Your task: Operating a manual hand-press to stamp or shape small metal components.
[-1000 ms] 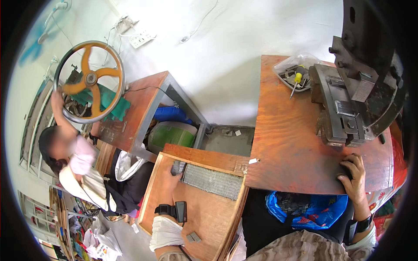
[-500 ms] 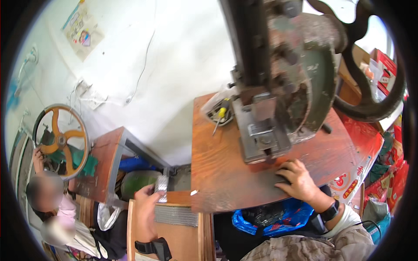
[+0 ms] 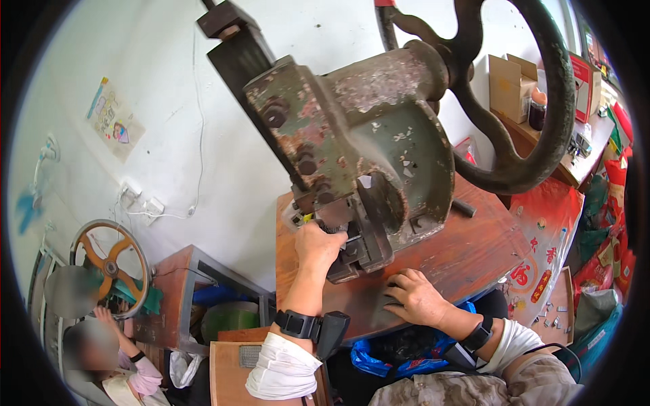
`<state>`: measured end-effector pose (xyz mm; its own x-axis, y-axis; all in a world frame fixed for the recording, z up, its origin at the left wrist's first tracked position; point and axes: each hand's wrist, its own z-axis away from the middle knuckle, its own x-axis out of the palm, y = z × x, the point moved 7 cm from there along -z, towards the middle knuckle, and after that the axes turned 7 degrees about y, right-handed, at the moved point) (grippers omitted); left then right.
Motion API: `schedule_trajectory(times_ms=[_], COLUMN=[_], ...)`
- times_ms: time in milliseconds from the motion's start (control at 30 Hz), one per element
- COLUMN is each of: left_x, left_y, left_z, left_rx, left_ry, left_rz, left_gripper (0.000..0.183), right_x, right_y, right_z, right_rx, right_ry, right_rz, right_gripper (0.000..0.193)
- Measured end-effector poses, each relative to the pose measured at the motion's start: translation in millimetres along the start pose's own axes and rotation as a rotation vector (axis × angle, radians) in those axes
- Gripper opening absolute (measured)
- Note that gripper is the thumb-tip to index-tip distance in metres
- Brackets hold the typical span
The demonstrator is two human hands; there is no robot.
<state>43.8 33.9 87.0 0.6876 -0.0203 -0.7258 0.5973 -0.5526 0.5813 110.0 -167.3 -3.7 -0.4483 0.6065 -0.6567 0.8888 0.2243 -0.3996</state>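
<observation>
Press [image 3: 399, 149], on table [image 3: 474, 243], ctr.-R of view. Hazard: L hand [image 3: 317, 247] at die [image 3: 367, 256]; if dark wheel [image 3: 484, 122] turns, ram [image 3: 240, 64] could drop & crush fingers. Count, L to R: 1 orange wheel [image 3: 110, 267]; 1 tray [image 3: 230, 379], pcs. [image 3: 249, 356] too small to count; 1 L hand, fingers curled, contents hidden, can't tell if pinching; 1 press; 1 blue bag [image 3: 369, 363]; 1 R hand [image 3: 420, 302], fingers loosely spread on table, holding nil; 1 dark wheel.

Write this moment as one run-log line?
left hand: at lower front of metal press, grip hidden; right hand: on wooden tabletop, loosely curled
</observation>
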Motion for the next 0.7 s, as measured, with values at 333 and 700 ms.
schedule_trajectory(times_ms=[333, 700], left_x=[6.7, 38.0], left_y=[-8.1, -50.1], left_z=[6.2, 6.2], left_rx=[-0.112, 0.087], left_ry=[-0.233, 0.068], left_rz=[0.796, 0.524], left_gripper=[0.024, 0.033], right_x=[-19.6, -22.1], right_y=[5.3, 33.0], right_z=[-3.8, -112.1], right_rx=[0.068, 0.082], right_ry=[0.112, 0.390], right_rz=[-0.184, -0.085], right_gripper=[0.032, 0.050])
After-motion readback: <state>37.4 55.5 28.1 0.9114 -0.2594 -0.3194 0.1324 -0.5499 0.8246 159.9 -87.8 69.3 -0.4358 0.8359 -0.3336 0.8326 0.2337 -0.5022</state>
